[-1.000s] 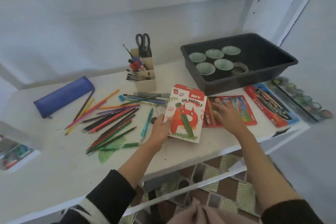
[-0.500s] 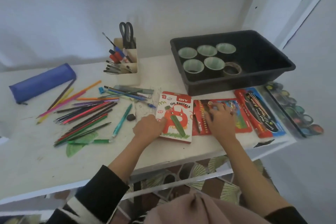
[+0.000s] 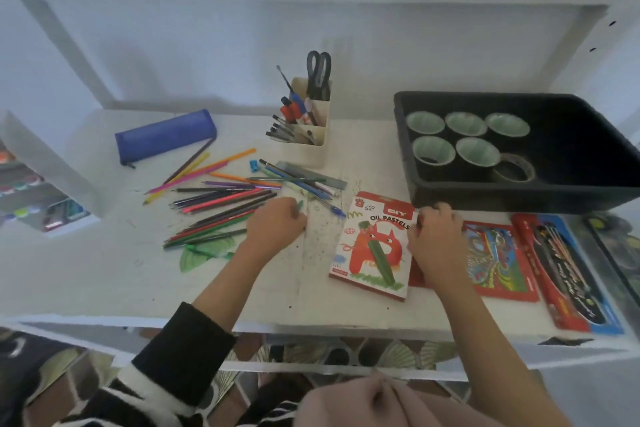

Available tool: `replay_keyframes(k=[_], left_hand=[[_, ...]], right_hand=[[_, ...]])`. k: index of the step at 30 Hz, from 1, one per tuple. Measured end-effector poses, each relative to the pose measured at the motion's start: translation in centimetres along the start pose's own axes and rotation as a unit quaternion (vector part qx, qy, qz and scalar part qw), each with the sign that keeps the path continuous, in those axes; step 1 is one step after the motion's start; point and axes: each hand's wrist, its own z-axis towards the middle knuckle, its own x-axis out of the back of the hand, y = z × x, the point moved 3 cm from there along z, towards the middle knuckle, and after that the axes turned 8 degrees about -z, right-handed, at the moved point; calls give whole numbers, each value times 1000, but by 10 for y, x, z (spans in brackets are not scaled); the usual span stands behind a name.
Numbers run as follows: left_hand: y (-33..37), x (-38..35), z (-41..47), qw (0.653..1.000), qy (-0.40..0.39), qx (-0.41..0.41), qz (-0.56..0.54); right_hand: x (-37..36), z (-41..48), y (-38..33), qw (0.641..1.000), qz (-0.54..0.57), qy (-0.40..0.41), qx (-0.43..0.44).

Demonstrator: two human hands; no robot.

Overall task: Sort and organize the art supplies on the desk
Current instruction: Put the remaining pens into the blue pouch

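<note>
The oil pastels box lay flat near the front of the desk, between both hands. The left hand was curled round a teal pen at the edge of the scattered coloured pencils. The right hand sat with bent fingers on a red pack just beside the box; whether it gripped, I couldn't tell. Behind stood a black tub of tape rolls, a cream pen holder and a blue pencil case.
</note>
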Motion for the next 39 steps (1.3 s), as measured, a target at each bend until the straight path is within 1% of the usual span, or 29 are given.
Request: replay_keyframes(k=[4,9,11,15,16,18,21,24,26,28,31,35,39], left_hand=[[-46,27,18,999,17,-10,-44],[-107,71,51,995,61,-9,-73],[-132,89,70,995,74,-2,-71],[-177,119,112,994,99,10,-52],[-188,125,122,994,102,17,-45],[-209,133,142,994,102,33,-20],[-238,140,172,995,92,47,-12],[-261,135,197,997,41,60,7],[-267,127,204,997,26,64,41],[-269,120,205,995,72,53,51],[-271,114,199,986,160,41,6],[-271,112,194,976,203,35,-67],[-262,130,180,944,304,44,-121]], right_hand=[[-8,0,-49,993,30,5,118],[-29,3,-123,976,48,-33,210],[-37,3,-153,968,67,-36,239],[-52,4,-212,944,111,7,310],[-57,5,-226,938,123,20,322],[-68,10,-253,930,128,19,344],[-87,18,-286,923,85,9,375],[-105,24,-298,929,35,-5,369],[-114,25,-296,932,34,-12,362],[-119,25,-294,933,45,-10,358],[-117,25,-295,934,62,-4,353],[-116,25,-294,934,69,7,351],[-116,24,-295,935,62,5,350]])
